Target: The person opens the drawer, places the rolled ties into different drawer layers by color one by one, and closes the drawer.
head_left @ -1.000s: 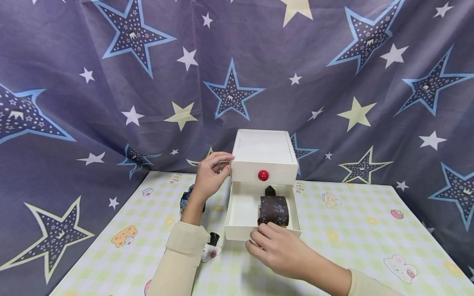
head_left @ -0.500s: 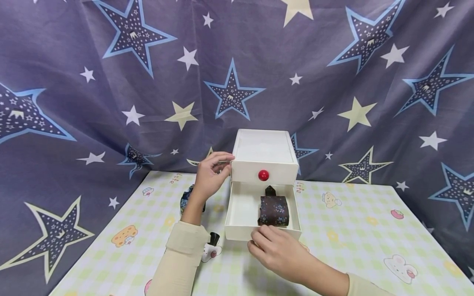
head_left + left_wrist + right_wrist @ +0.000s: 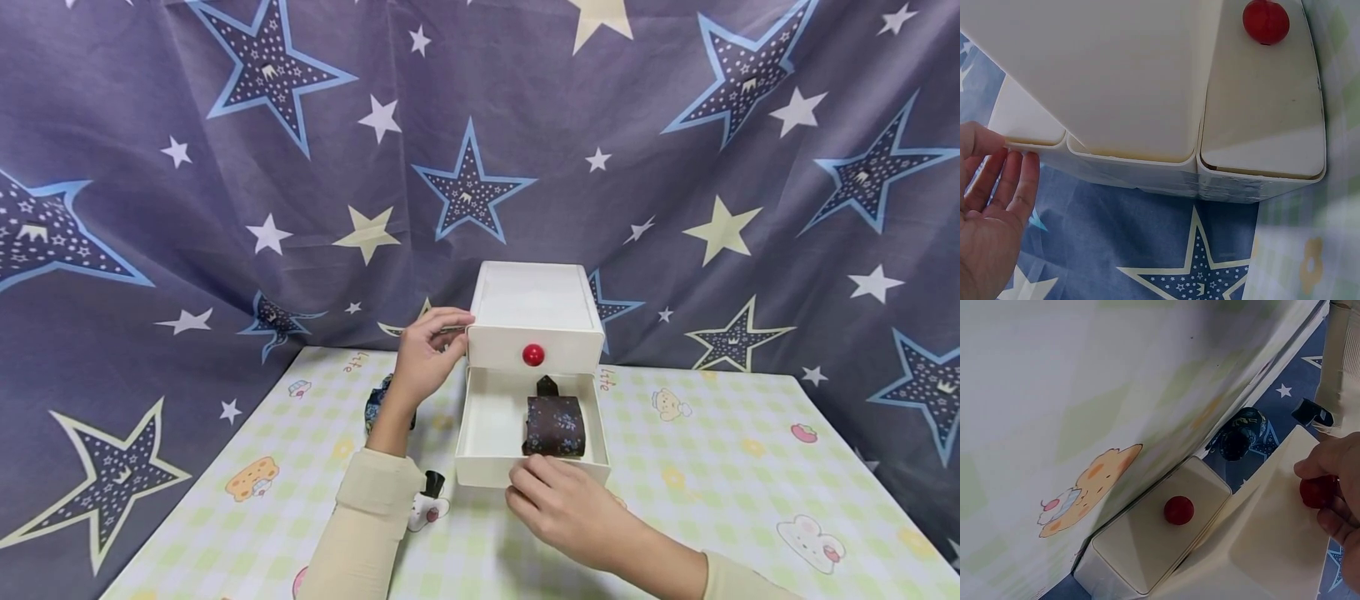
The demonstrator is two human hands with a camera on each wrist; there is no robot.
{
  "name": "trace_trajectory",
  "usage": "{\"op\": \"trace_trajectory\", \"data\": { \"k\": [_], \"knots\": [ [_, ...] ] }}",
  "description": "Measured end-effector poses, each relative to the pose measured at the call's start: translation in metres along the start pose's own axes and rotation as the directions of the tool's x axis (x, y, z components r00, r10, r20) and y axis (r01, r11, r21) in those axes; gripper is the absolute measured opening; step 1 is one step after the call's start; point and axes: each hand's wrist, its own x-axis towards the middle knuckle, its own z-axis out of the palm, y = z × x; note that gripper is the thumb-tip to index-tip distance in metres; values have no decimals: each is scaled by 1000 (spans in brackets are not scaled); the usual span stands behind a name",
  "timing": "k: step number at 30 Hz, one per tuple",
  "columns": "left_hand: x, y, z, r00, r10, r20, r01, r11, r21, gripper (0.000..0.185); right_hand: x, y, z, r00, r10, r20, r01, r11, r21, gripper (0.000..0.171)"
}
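A white two-drawer box point(image 3: 534, 300) stands at the back of the table. Its upper drawer is closed and carries a red knob point(image 3: 533, 355) point(image 3: 1179, 510). The lower drawer point(image 3: 487, 433) is pulled out, with a dark flowered rolled cloth point(image 3: 555, 425) inside. My left hand point(image 3: 427, 350) point(image 3: 991, 206) holds the box's left rear edge between thumb and fingers. At the lower drawer's front, my right hand point(image 3: 562, 500) has its fingers point(image 3: 1329, 469) pinching that drawer's red knob point(image 3: 1316, 492).
A dark blue rolled cloth point(image 3: 375, 404) point(image 3: 1241, 434) lies left of the box, behind my left forearm. A small white figure with a black top point(image 3: 427, 500) stands by the drawer's front left corner. A star-patterned curtain point(image 3: 225, 208) hangs close behind the checked tablecloth point(image 3: 712, 467).
My right hand has shifted slightly right and toward me at the drawer front. The drawer and my left hand look unchanged.
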Motion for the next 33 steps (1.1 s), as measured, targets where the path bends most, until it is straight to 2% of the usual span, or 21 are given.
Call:
{"op": "trace_trajectory", "data": {
  "k": [4,8,27,33],
  "knots": [
    [0,-15,-1,1000,-5,-6,5,1000,3,23,0,1,0,1000,5,-15,-5,1000,12,43],
    [0,-19,-3,1000,-8,-7,8,1000,-3,22,1,2,0,1000,11,-28,-11,1000,10,41],
    [0,-17,-2,1000,-15,-7,15,1000,0,23,4,8,4,998,7,-60,-8,1000,-17,50],
    [0,0,1,1000,-16,-4,16,1000,5,22,3,10,5,999,16,-33,-16,1000,-5,52]
  ]
}}
